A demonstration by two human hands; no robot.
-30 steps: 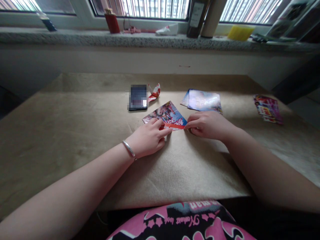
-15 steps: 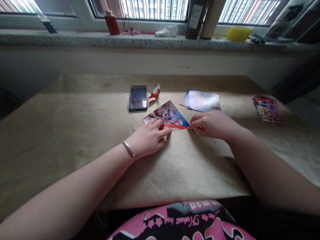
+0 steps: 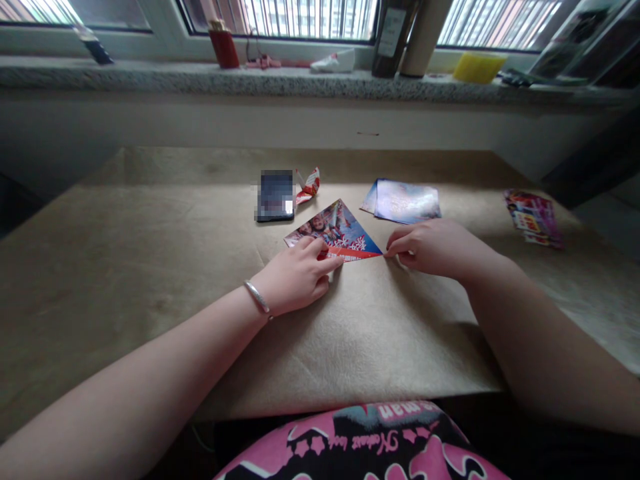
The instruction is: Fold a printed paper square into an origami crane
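A glossy printed sheet of paper (image 3: 345, 230) lies on the table, folded into a triangle with a blue and red picture side up. My left hand (image 3: 300, 277), a silver bangle at its wrist, rests on the sheet's near left part with fingers stretched out. At the right corner of the triangle, the thumb and index finger of my right hand (image 3: 430, 247) are pinched together on the paper's tip. Its other fingers curl under the palm.
Beyond the sheet are a dark phone-like object (image 3: 275, 195), blurred out, and a red and white folded paper piece (image 3: 309, 187). Shiny printed sheets (image 3: 407, 200) lie behind my right hand. Purple printed cards (image 3: 534, 219) sit far right. Bottles (image 3: 390, 40) stand on the windowsill.
My right hand has shifted a little to the right, out to the corner of the folded paper. The left hand has stayed in place.
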